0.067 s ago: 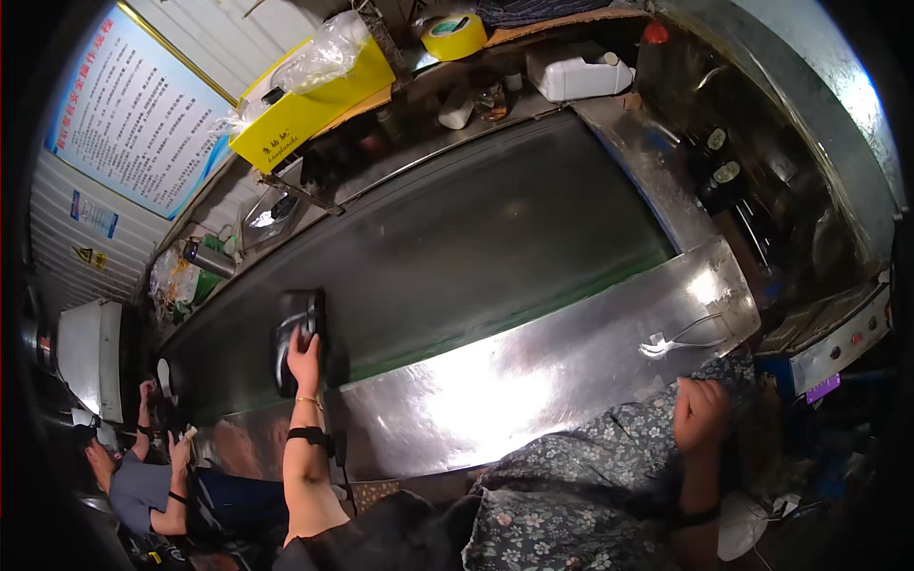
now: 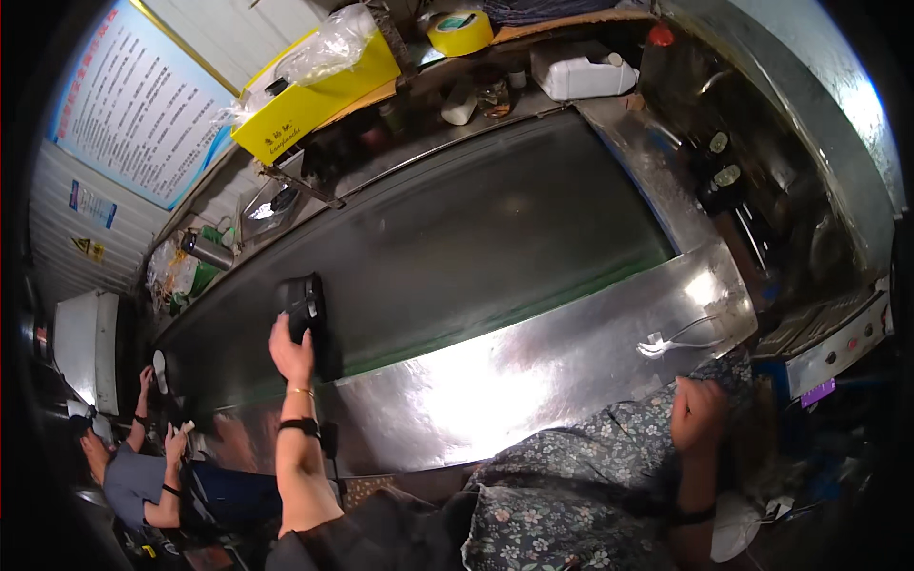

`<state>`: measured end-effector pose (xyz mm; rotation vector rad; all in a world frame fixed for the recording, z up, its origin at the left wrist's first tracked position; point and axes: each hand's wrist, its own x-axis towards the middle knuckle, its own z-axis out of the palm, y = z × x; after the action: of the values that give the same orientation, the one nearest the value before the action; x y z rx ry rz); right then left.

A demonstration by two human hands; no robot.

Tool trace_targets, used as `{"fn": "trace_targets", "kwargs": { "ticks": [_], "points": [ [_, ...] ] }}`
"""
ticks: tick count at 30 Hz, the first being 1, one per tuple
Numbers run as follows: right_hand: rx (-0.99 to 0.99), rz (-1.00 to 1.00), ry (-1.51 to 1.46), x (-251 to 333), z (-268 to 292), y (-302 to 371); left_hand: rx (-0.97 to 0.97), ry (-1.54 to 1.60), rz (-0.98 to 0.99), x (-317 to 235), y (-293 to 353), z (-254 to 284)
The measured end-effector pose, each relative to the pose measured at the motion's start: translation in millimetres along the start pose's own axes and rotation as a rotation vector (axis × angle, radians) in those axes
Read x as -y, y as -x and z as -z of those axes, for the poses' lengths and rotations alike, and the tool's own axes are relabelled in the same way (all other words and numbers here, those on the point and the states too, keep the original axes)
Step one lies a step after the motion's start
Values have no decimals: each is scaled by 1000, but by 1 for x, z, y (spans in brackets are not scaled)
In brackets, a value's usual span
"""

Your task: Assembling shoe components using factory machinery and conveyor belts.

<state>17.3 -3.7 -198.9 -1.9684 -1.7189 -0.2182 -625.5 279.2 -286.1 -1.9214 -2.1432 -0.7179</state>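
My left hand reaches over the near edge of a dark conveyor belt. Its thumb and fingers are closed around the near part of a glossy black shoe, which lies on the belt. The hand hides part of the shoe. My right hand is curled into a fist beside the floral apron, with nothing visible in it. Left of that fist, a pair of metal pincers lies on the shiny metal ledge.
A co-worker stands at the far left, hands raised near a pale sole-shaped piece. Along the back stand a yellow box, a tape roll and a white jug. Several dark shoes sit at the right.
My left hand has shifted slightly left and lower against the shoe, and the shoe seems turned and a little farther away. My right hand stays in place.
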Motion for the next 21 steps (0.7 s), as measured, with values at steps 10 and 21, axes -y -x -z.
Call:
{"fn": "trace_targets", "kwargs": {
  "ticks": [10, 21],
  "points": [
    [-67, -99, -117, -5, -2, 5, 300, 457, 608, 100, 2, 20],
    [-199, -88, -177, -22, 2, 37, 765, 1323, 805, -93, 28, 69]
  ]
}}
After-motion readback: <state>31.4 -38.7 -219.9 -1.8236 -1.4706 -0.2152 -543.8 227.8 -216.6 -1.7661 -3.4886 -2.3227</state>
